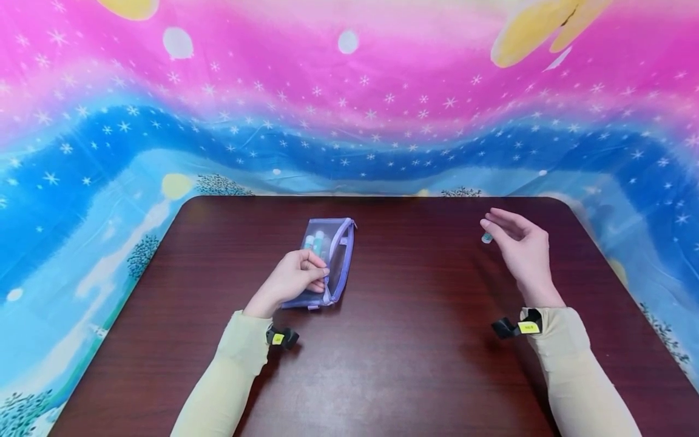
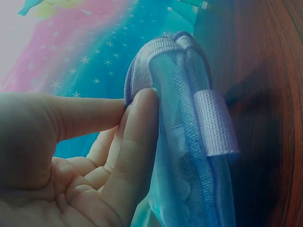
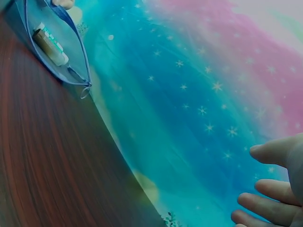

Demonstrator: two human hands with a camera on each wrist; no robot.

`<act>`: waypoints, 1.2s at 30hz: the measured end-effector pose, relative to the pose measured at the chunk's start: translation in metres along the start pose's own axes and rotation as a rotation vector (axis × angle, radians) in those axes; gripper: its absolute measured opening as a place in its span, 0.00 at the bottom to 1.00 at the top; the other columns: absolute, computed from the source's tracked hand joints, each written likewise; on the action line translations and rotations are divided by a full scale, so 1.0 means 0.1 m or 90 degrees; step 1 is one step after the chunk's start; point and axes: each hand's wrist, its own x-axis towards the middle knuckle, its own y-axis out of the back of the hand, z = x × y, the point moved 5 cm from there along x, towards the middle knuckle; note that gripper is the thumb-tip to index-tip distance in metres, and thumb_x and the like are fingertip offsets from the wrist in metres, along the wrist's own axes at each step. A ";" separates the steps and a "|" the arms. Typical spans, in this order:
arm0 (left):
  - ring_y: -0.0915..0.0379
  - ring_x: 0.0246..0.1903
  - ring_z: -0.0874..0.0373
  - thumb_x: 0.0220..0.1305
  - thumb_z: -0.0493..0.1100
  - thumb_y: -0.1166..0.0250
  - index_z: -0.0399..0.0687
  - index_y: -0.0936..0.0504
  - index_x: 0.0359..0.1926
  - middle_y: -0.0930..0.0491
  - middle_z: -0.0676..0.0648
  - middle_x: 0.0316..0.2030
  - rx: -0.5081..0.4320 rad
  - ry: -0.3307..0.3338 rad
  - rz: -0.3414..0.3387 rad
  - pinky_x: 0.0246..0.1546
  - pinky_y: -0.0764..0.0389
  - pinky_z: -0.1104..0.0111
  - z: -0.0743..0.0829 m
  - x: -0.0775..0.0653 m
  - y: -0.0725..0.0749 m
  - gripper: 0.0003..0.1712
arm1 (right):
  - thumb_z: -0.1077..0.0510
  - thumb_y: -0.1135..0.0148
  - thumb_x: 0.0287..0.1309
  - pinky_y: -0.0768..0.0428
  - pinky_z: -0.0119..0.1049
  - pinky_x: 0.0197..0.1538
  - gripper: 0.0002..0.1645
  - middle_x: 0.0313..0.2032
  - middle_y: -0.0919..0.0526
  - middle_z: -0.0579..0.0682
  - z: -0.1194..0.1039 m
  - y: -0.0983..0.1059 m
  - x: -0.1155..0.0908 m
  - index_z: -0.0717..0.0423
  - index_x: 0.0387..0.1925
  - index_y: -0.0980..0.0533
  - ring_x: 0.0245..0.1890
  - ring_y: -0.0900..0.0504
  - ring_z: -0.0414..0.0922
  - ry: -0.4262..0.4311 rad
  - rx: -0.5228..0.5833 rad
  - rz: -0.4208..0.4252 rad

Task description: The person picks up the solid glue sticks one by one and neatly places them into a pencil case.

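My left hand (image 1: 299,274) pinches the edge of a purple-trimmed mesh zipper pouch (image 1: 346,267) between thumb and finger, seen close in the left wrist view. The pouch's zip is open, its mouth facing right. Inside show white-and-green glue sticks (image 1: 318,244), also seen through the mouth in the right wrist view (image 3: 51,47). On the right, my right hand (image 1: 524,246) is raised with bent fingers. Just below its thumb tip shows the end of another glue stick (image 1: 487,238), mostly hidden. In the right wrist view the right hand's fingers (image 3: 270,205) are spread, nothing visible between them.
Both hands work over a dark red-brown wooden table (image 1: 393,364) with rounded far corners. A pink and blue snowflake-patterned cloth (image 1: 382,139) hangs behind it and along both sides. Black wrist cameras (image 1: 284,337) are strapped over the light yellow sleeves (image 1: 568,358).
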 end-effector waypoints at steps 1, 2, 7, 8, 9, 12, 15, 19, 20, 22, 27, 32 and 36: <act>0.18 0.25 0.55 0.68 0.30 0.34 0.29 0.24 0.43 0.18 0.40 0.27 0.000 0.000 0.000 0.33 0.11 0.64 0.00 0.00 0.00 0.08 | 0.48 0.28 0.63 0.22 0.20 0.45 0.27 0.54 0.15 0.50 0.00 0.02 0.00 0.51 0.62 0.20 0.48 0.18 0.31 0.000 -0.002 0.002; 0.18 0.25 0.55 0.68 0.30 0.34 0.29 0.24 0.43 0.19 0.40 0.27 -0.001 0.000 0.000 0.33 0.11 0.64 0.00 0.00 0.00 0.08 | 0.48 0.28 0.63 0.22 0.20 0.45 0.27 0.54 0.15 0.50 0.00 0.03 0.00 0.51 0.62 0.20 0.48 0.18 0.32 0.001 -0.003 0.003; 0.18 0.25 0.54 0.68 0.30 0.34 0.29 0.24 0.43 0.19 0.39 0.27 -0.002 -0.002 -0.001 0.33 0.11 0.63 0.02 0.00 -0.01 0.08 | 0.49 0.28 0.63 0.21 0.20 0.45 0.27 0.53 0.14 0.48 0.00 0.11 0.00 0.52 0.62 0.20 0.50 0.18 0.33 0.006 -0.005 0.017; 0.18 0.25 0.54 0.68 0.30 0.34 0.29 0.24 0.43 0.19 0.39 0.27 -0.001 -0.002 -0.001 0.33 0.11 0.63 0.02 0.00 -0.01 0.08 | 0.50 0.28 0.63 0.22 0.20 0.46 0.27 0.53 0.14 0.47 0.00 0.12 0.00 0.53 0.62 0.20 0.50 0.18 0.33 0.006 -0.003 0.019; 0.18 0.25 0.54 0.68 0.30 0.34 0.29 0.24 0.43 0.19 0.39 0.27 -0.001 -0.002 0.000 0.33 0.11 0.63 0.02 0.00 -0.01 0.08 | 0.51 0.28 0.63 0.22 0.19 0.46 0.27 0.52 0.14 0.46 0.01 0.14 0.00 0.53 0.62 0.20 0.50 0.18 0.32 0.005 0.001 0.022; 0.18 0.24 0.55 0.68 0.30 0.34 0.29 0.24 0.42 0.19 0.40 0.27 0.000 -0.003 0.000 0.33 0.11 0.64 0.02 0.01 -0.01 0.07 | 0.51 0.28 0.63 0.22 0.20 0.42 0.27 0.50 0.13 0.41 0.02 0.18 0.00 0.53 0.61 0.20 0.49 0.18 0.32 -0.004 0.011 0.029; 0.18 0.24 0.56 0.68 0.29 0.35 0.29 0.24 0.42 0.18 0.40 0.27 -0.003 -0.006 -0.002 0.33 0.11 0.64 0.01 0.01 -0.01 0.06 | 0.52 0.27 0.62 0.22 0.19 0.42 0.27 0.50 0.13 0.41 0.03 0.23 0.01 0.52 0.61 0.20 0.49 0.18 0.31 -0.014 0.014 0.038; 0.18 0.24 0.56 0.68 0.29 0.35 0.29 0.24 0.41 0.18 0.41 0.27 -0.005 -0.010 -0.004 0.32 0.11 0.64 0.00 0.01 -0.02 0.06 | 0.52 0.27 0.62 0.25 0.19 0.48 0.27 0.53 0.14 0.44 0.03 0.29 0.01 0.52 0.62 0.20 0.50 0.18 0.32 -0.019 0.007 0.050; 0.18 0.24 0.56 0.68 0.29 0.35 0.29 0.24 0.42 0.18 0.41 0.27 -0.003 -0.011 -0.004 0.33 0.11 0.64 0.00 0.01 -0.01 0.06 | 0.51 0.28 0.63 0.25 0.19 0.48 0.27 0.52 0.14 0.44 0.03 0.30 0.00 0.52 0.62 0.20 0.50 0.19 0.32 -0.019 0.002 0.053; 0.18 0.25 0.56 0.68 0.30 0.35 0.29 0.24 0.42 0.18 0.40 0.27 0.001 -0.013 -0.005 0.33 0.11 0.64 0.01 0.01 -0.01 0.07 | 0.52 0.28 0.63 0.25 0.19 0.48 0.27 0.52 0.14 0.44 0.03 0.33 0.00 0.52 0.62 0.20 0.50 0.19 0.32 -0.019 0.002 0.058; 0.18 0.25 0.55 0.68 0.30 0.34 0.29 0.24 0.42 0.18 0.40 0.27 0.007 -0.014 -0.006 0.33 0.11 0.64 0.01 0.01 -0.01 0.07 | 0.51 0.28 0.63 0.24 0.18 0.48 0.27 0.52 0.14 0.42 0.04 0.44 0.01 0.51 0.62 0.20 0.51 0.19 0.32 -0.026 -0.010 0.071; 0.18 0.25 0.54 0.68 0.30 0.34 0.30 0.23 0.42 0.18 0.39 0.28 0.007 -0.006 -0.005 0.33 0.11 0.63 -0.01 0.02 0.00 0.07 | 0.48 0.28 0.62 0.24 0.17 0.47 0.29 0.54 0.15 0.43 0.05 0.54 0.01 0.48 0.63 0.20 0.52 0.20 0.32 -0.036 -0.025 0.076; 0.17 0.26 0.53 0.68 0.31 0.34 0.31 0.23 0.41 0.19 0.39 0.28 0.013 -0.002 0.000 0.33 0.11 0.63 -0.02 0.02 0.01 0.06 | 0.47 0.29 0.63 0.25 0.17 0.48 0.30 0.56 0.16 0.44 0.08 0.60 0.01 0.47 0.65 0.21 0.53 0.21 0.31 -0.045 -0.042 0.074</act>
